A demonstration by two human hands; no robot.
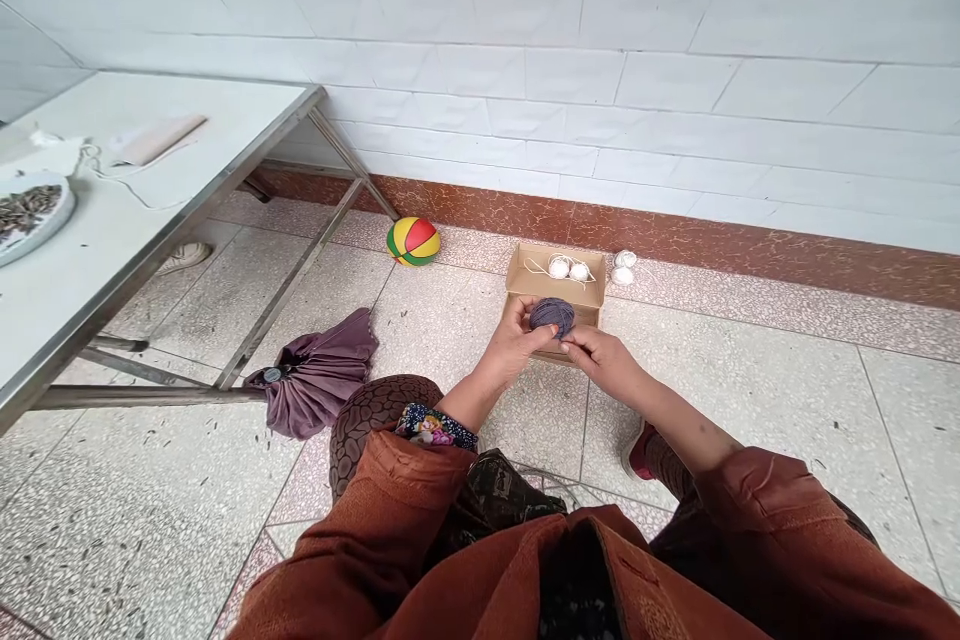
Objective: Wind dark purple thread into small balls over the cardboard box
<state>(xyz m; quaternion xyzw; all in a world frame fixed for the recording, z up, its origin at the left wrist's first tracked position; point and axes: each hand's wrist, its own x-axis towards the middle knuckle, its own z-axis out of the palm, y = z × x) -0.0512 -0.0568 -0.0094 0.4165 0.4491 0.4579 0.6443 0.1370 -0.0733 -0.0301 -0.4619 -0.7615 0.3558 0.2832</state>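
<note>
My left hand (517, 345) is closed around a dark purple-grey ball of yarn (553, 316), its thumb across the front. At the ball's lower right edge, the fingers of my right hand (598, 358) are pinched together on the yarn; whether they grip the ball or a loose strand I cannot make out. Behind and below both hands, an open cardboard box (516, 270) sits on the floor, its front part hidden by the hands. Two white yarn balls (559, 267) with loose strands lie at its back. Two more white balls (622, 275) rest on the floor just right of the box.
A striped ball (414, 241) lies by the metal-legged table (247, 120). A folded purple umbrella (322, 370) is on the floor at left. On the table are a white dish (56, 215) with dark bits and a pinkish packet (161, 140). A tiled wall (637, 80) stands behind.
</note>
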